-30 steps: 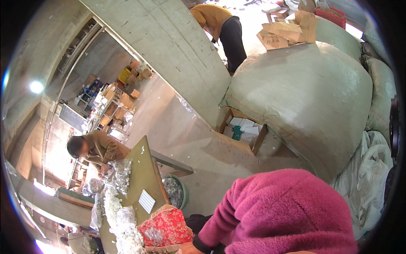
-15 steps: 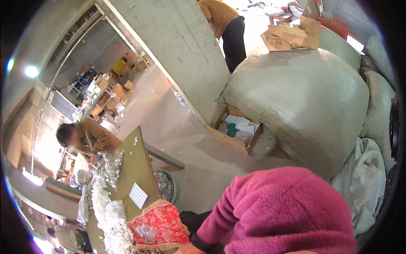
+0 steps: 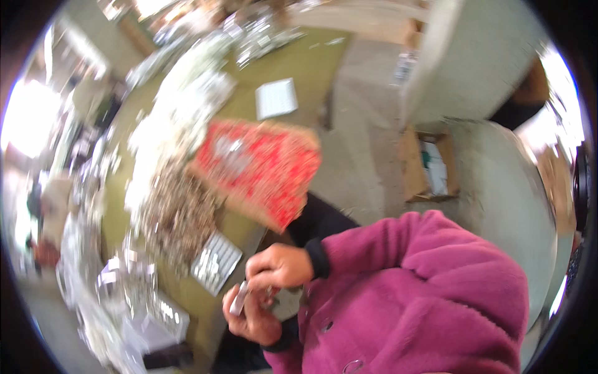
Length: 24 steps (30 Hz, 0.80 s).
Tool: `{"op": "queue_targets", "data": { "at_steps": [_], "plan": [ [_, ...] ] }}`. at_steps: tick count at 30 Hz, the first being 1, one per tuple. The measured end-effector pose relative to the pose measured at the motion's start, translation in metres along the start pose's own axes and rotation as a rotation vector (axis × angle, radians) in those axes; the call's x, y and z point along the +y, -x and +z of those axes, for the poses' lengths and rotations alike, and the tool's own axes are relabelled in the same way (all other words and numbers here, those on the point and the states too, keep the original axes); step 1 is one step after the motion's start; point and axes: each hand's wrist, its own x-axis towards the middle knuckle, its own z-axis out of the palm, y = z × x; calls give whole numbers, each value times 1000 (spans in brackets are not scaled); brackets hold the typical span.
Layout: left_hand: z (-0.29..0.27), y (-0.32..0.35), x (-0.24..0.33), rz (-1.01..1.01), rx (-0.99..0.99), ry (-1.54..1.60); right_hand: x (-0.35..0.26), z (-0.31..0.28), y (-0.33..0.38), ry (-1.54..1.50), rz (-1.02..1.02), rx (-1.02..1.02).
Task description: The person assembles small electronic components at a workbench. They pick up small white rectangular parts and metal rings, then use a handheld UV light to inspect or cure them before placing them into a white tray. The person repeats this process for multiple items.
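My left hand (image 3: 254, 319) has its fingers bent around a small pale, whitish piece (image 3: 238, 299), too blurred to name further. My right hand (image 3: 280, 267) is just above it, with thumb and fingers pinched together at the end of that piece. Close beside both hands, at the table's edge, lies a white gridded tray (image 3: 216, 263) with small white parts on it. A heap of small brownish pieces (image 3: 177, 212) adjoins the tray. Farther off lies a red floral-patterned sheet (image 3: 258, 165) with a brown border and a clear plastic bit on it.
White pieces (image 3: 165, 134) and clear plastic bags (image 3: 261, 37) cover much of the green table (image 3: 317, 68). Another white gridded tray (image 3: 276, 98) lies near its far edge. An open cardboard box (image 3: 411, 162) stands on the floor by a large, pale sack (image 3: 498, 168).
The view has swung down toward the table, so both my hands, the brown heap and the nearer tray now show. Earlier, only part of one hand was visible at the lower edge.
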Motion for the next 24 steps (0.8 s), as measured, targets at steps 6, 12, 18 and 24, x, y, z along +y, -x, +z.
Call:
{"op": "queue_targets", "data": {
  "at_steps": [6, 12, 18, 24],
  "plan": [
    [-18, -1, -4, -209, -87, 412, 3, 16, -22, -85, 308, -104],
    [-47, -19, 0, -281, 22, 496, 16, 10, -67, 601, -270, -51],
    [-71, -32, -6, -377, 87, 409, 56, 7, -123, 1148, -508, -76],
    [-68, -58, -8, 335, -364, -659, 85, 11, -133, 1118, -714, 50]
  ]
}}
